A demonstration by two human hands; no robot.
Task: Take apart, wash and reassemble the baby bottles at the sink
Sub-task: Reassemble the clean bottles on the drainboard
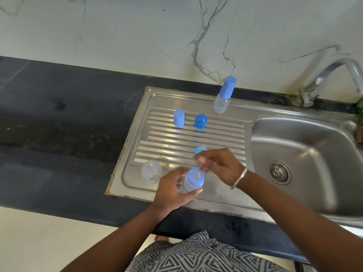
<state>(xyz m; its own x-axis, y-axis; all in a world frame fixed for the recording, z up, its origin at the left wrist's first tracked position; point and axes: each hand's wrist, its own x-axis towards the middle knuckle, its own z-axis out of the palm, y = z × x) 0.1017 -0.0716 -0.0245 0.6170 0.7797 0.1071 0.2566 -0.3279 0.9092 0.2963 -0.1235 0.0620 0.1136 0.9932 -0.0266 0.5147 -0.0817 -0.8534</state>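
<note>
dark counter (59, 118) at far left; steel drainboard (137, 181) set into it; clear bottle body (151, 172) sits at the drainboard's near-left corner, no collar on it; beyond it, upright on the ribs, a solid blue cap (179, 118) and just right of that a translucent blue cap (200, 121), the two apart; a small blue piece (200, 149) peeks out behind my right hand, cannot tell what part it is.

my left hand (172, 191) is curled round the bottle in hand (193, 180), fingers and thumb wrapping its clear body over the drainboard's near edge; its blue collar (195, 176) is on; my right hand (220, 165) comes over from the right, fingertips pinching something clear at the collar's top, the teat by my guess, though blur hides the exact grip.

step in hand, as i judge it: either seating or pulling the teat at the collar; cannot say which; with caps off and a bare body nearby, the work looks mid-way.

further right and back, a capped bottle (224, 95) stands assembled on the rim; then the sink basin (294, 158) and tap (332, 79), no water visibly running.

next move calls for a firm hold on the body and a straight pull or twist at the collar; the clear plastic may be wet and slippery.
</note>
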